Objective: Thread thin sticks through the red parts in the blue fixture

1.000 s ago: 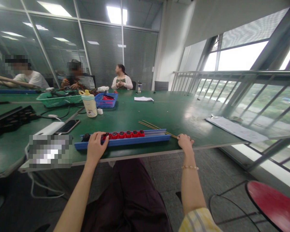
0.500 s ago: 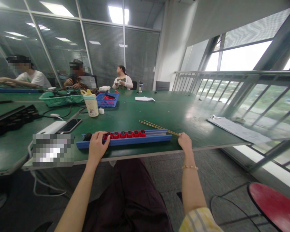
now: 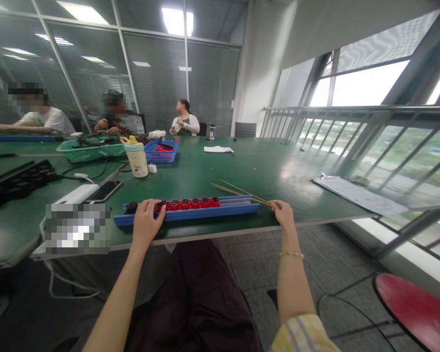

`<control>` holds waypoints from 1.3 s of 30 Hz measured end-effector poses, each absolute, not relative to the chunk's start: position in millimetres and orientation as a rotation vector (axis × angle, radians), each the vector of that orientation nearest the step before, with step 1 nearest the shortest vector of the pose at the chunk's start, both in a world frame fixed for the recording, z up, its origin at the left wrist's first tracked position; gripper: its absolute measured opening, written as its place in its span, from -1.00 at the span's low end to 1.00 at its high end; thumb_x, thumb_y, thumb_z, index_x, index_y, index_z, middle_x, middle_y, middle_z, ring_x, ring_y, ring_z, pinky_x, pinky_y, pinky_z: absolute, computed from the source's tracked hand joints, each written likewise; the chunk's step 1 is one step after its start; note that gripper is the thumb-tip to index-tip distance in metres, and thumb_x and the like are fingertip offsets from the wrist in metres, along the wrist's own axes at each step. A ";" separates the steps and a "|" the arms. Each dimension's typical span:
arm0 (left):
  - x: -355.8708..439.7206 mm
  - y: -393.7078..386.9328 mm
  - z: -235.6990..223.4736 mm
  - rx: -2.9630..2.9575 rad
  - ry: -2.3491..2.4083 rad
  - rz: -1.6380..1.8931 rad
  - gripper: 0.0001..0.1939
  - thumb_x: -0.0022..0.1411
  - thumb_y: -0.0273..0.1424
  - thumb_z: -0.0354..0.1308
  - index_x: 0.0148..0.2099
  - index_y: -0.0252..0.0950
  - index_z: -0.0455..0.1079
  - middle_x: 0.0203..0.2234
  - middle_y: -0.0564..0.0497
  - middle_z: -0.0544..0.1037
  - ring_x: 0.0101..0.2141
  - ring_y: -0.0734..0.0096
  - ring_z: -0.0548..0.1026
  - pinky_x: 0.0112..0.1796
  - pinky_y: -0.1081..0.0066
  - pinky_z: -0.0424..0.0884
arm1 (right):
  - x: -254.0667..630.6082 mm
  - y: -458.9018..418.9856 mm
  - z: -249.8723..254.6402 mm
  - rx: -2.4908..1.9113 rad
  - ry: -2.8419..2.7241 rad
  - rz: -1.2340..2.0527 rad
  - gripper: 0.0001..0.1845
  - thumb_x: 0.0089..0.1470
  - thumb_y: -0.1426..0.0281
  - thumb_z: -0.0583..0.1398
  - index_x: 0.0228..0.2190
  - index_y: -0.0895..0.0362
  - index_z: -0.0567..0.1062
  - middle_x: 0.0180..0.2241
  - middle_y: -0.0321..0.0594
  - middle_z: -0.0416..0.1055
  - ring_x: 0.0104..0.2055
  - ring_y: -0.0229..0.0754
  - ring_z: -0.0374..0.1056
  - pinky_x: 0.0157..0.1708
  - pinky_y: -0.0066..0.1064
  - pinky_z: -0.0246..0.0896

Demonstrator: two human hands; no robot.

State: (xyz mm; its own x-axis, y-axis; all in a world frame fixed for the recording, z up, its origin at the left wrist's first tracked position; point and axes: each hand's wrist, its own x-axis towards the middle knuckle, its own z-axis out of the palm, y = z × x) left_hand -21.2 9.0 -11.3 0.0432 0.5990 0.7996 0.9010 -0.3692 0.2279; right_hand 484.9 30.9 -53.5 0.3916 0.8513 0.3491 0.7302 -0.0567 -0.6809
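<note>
A long blue channel-shaped tray (image 3: 205, 213) lies along the table's near edge. A row of red blocks with black tops (image 3: 195, 203) sits inside it, with a black piece (image 3: 131, 208) at its left end. My left hand (image 3: 146, 217) is bent over the tray's left part, thumb and fingers closed about it; what the fingertips press on is partly hidden. Past the tray's right end, my right hand (image 3: 283, 213) pinches the near ends of several thin brass-coloured rods (image 3: 238, 192). Their far ends fan out slightly behind the tray.
Left of the tray are a phone (image 3: 103, 191), a white power bank (image 3: 75, 194) and cables. Beyond stand a yellow-lidded cup (image 3: 136, 160), a green basket (image 3: 95, 152) and a blue basket (image 3: 161, 152). A clipboard (image 3: 359, 194) lies right. Three people sit across the table.
The far ends of the rods have spread, one tipping away from the others. My right hand has turned slightly and shifted a little right. My left hand stays at the tray.
</note>
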 end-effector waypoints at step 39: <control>-23.1 10.9 -14.2 -1.987 -1.460 -1.269 -0.72 0.31 -0.22 0.04 -0.05 -0.28 0.37 -0.17 -0.13 0.47 -0.10 0.16 0.40 0.02 0.19 0.34 | 448.9 42.4 -34.1 -1.389 -1.141 -0.165 -0.47 0.17 0.04 0.05 -0.39 0.17 0.61 -0.38 -0.04 0.56 -0.28 -0.03 0.42 -0.17 -0.24 0.23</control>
State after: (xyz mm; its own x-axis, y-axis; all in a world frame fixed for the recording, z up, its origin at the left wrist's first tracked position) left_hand -23.1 10.9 -14.2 0.0594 0.5644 0.8234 0.8941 -0.3969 0.2076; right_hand 448.9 42.4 -34.1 0.4970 0.5104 0.7018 0.6884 0.2604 -0.6770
